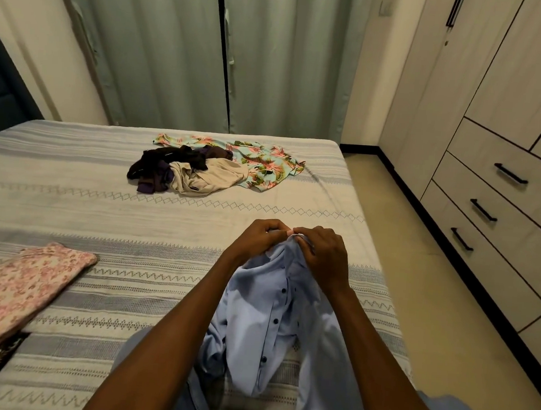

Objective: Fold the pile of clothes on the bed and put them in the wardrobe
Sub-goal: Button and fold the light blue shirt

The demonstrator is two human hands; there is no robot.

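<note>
Head view: both hands, left (255, 241) and right (321, 257), apparently pinch the blue shirt (269, 327) collar.

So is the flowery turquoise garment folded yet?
No, the turquoise floral garment lies spread and rumpled at the far side of the bed, beside the dark clothes.

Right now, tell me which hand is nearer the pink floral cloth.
Left. The left hand grips the blue shirt on the side toward the pink floral cloth; the right hand grips the shirt just beyond it, farther from the cloth.
</note>
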